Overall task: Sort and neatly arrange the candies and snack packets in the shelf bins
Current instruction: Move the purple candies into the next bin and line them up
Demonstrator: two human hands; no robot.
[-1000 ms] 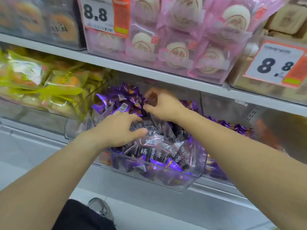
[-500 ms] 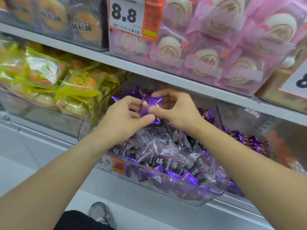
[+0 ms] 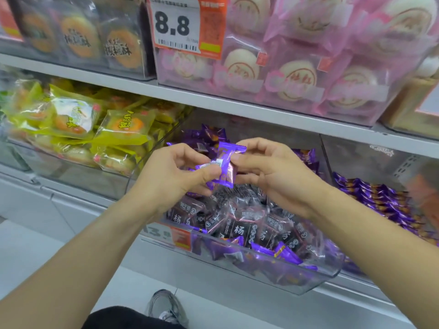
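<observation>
1. Purple candy packet (image 3: 227, 166) held upright above clear bin (image 3: 316, 279) of dark and purple packets.
2. Left hand (image 3: 175, 176): thumb and fingers pinching packet's left side.
3. Right hand (image 3: 273, 172): fingertips pinching right edge.

A light grey metal shelf board (image 3: 237, 104) is seen running across the upper part, sloping down to the right. Below it, a paler grey shelf edge (image 3: 59, 198) is seen. A white price tag (image 3: 177, 24) with "8.8" printed on it is fixed up high. The floor (image 3: 28, 252) is covered in pale, shiny tiles. Everything is lit by soft, even light.
</observation>
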